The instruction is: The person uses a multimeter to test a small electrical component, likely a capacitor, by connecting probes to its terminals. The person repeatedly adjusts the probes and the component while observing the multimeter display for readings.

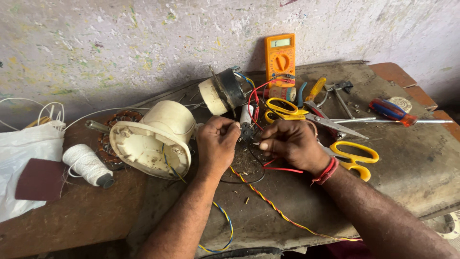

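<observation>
Head view: switch (247, 132) between both grips

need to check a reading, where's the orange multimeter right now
In the head view the orange multimeter leans against the wall at the back of the bench, right of centre, just above the yellow-handled scissors.

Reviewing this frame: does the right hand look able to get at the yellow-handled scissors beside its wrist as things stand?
Probably yes. The yellow-handled scissors lie uncovered just beside the right hand, with nothing between them. But its fingers are busy at the small black part, which they would likely have to release first.
</observation>
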